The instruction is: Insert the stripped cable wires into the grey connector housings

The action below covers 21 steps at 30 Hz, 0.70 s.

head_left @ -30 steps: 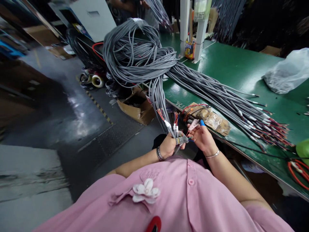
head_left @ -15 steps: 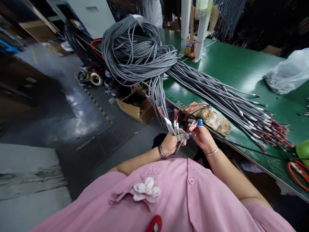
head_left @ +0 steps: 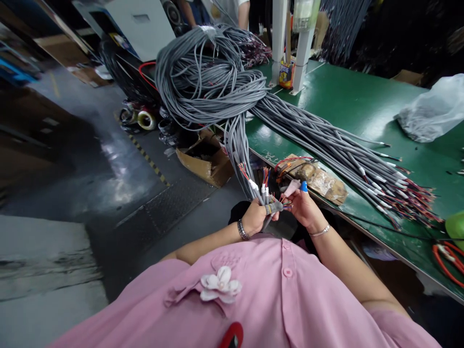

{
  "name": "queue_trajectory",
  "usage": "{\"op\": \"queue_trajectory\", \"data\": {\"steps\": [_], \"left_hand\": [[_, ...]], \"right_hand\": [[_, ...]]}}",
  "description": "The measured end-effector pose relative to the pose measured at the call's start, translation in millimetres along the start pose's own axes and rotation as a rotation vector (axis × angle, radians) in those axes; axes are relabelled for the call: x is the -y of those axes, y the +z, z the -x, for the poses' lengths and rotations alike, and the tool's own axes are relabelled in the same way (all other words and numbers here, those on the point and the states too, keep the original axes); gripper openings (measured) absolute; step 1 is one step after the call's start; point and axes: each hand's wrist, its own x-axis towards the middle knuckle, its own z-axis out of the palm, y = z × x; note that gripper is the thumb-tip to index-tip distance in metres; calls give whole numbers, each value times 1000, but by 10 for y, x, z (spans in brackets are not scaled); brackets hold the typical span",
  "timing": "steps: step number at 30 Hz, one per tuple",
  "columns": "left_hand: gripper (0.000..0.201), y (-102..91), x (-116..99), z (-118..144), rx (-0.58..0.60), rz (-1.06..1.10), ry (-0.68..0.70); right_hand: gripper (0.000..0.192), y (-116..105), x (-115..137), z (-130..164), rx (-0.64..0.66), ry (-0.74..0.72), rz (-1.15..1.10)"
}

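Note:
My left hand [head_left: 256,216] is closed round several grey cables [head_left: 261,195], a grey cover on its thumb. White bands and stripped ends with thin coloured wires [head_left: 266,175] stick up above the fist. More wire tips [head_left: 287,205] come out to the right, beside the thumb. My right hand [head_left: 306,209], blue wrapping on one fingertip, pinches a small flat pale-pink piece [head_left: 292,187] close to those tips. I cannot make out what kind of thing the piece is. The held cables run up to a large grey cable coil [head_left: 210,92] on the bench.
Along the green bench [head_left: 348,92] lies a long bundle of grey cables [head_left: 326,140] with stripped ends. A taped brown block [head_left: 319,180] sits at the bench edge. A plastic bag [head_left: 431,108] is at right, a cardboard box [head_left: 206,162] below. Another person's arm [head_left: 243,13] shows behind the coil.
The pale-pink piece has turned in my right hand, which has shifted slightly right. My left hand keeps its grip. Another person's arms and more wire ends now show behind the coil.

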Motion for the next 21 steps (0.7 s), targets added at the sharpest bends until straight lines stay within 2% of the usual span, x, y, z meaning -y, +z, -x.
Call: {"op": "queue_trajectory", "data": {"steps": [3, 6, 12, 17, 21], "left_hand": [[32, -47, 21, 48, 17, -81, -9], [34, -90, 41, 90, 49, -193, 4], [34, -130, 66, 106, 104, -377, -10], [30, -128, 107, 87, 227, -458, -129], [30, -126, 118, 87, 193, -418, -147]], "right_hand": [[50, -83, 37, 88, 93, 82, 154], [35, -100, 83, 167, 109, 81, 330], [24, 29, 115, 239, 160, -88, 587], [23, 135, 94, 300, 204, -194, 725], [22, 194, 100, 371, 182, -277, 812]]}}
